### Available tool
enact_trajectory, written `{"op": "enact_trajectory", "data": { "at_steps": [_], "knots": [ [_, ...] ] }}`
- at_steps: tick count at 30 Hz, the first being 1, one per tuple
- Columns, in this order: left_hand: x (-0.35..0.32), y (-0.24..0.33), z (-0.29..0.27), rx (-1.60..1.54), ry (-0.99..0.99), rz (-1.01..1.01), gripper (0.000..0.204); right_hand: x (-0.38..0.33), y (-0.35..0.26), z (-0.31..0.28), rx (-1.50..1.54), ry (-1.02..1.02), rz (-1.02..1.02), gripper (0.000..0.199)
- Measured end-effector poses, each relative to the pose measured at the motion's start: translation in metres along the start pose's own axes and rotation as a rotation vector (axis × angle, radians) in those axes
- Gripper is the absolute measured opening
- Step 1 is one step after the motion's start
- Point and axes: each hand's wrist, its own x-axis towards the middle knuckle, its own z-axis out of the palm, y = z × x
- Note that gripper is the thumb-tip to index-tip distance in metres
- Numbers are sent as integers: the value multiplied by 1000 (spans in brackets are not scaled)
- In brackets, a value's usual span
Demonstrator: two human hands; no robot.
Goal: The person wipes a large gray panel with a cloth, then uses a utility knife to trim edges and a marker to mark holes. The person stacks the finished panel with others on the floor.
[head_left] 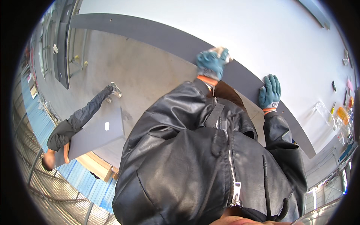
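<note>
A long dark grey strip-shaped panel (150, 33) lies along the near edge of a white tabletop (258, 33) and looks curved in this view. My left hand (210, 66), in a blue-grey work glove with an orange cuff, is closed on a pale rag (217, 49) and presses it to the panel; the hand is slightly blurred. Farther right, my right hand (270, 93) wears a matching glove. Its fingers stretch flat across the panel and the white surface beyond, holding nothing.
Clear plastic packaging (323, 112), an orange item (342, 113) and small tools crowd the table's right end. At left, a person (62, 135) holds a large grey board (99, 131). Another dark panel (62, 48) stands on the far left.
</note>
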Motion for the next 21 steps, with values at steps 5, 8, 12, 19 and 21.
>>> {"op": "enact_trajectory", "data": {
  "at_steps": [5, 8, 12, 19, 21],
  "knots": [
    [52, -142, -47, 558, 399, -123, 35, 4, -1, 0, 12, -8, -16, 44],
    [99, -217, -123, 709, 425, -297, 26, 8, 4, 1, 26, 0, -21, 44],
    [100, -209, -119, 707, 590, -139, 32, 8, 3, 0, 8, -30, -4, 45],
    [-62, -33, -1, 258, 222, 386, 8, 4, 4, -1, -3, -41, -5, 46],
    [-32, -18, -32, -129, 57, -52, 12, 6, 5, 1, 11, -54, -6, 46]
  ]
}}
